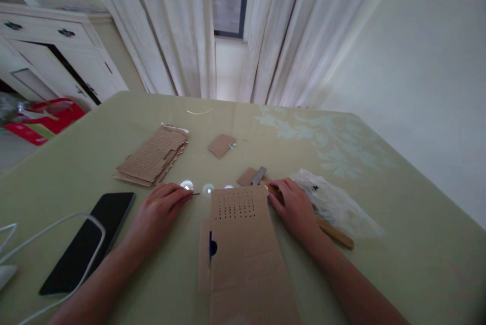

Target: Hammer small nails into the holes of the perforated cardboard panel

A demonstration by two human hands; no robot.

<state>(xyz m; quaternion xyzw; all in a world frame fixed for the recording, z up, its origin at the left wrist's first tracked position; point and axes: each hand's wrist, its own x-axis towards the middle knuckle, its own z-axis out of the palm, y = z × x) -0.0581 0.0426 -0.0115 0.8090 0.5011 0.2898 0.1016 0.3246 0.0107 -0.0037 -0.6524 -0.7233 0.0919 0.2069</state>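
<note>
Cardboard sheet (pixel 243 244) with its grid of punched holes lay flat on the counter (pixel 379 203) right in front of me, between both hands. My left hand (pixel 161 211) was closed in a pinch on a thin needle-like pin (pixel 195 194), its tip pointing toward the sheet's left edge, held low, I'd say, so the point could meet the holes. My right hand (pixel 294 208) rested curled over a wooden-handled tool (pixel 334 234), fingers loosely wrapped on it just beside the sheet's upper right corner; the handle stuck out behind the wrist, so it looked more pressed down than lifted. A small blue mark (pixel 212 248) showed at the sheet's left edge; I couldn't tell what it was.

Moving outward: a small cardboard scrap with a grey metal piece (pixel 258 175) sat just beyond the sheet, another scrap (pixel 221 145) farther back, and a stack of punched cardboard pieces (pixel 154 155) lay off to the left, looking like finished or spare ones kept out of the way. White crumpled plastic (pixel 334 201) lay beside my right hand. A dark phone (pixel 89 241) with a white cable (pixel 56 224) over it sat near my left forearm.

The counter was pale green and glossy with a faint floral print. White curtains (pixel 182 26) hung behind, a white cabinet (pixel 56 46) stood at left.
</note>
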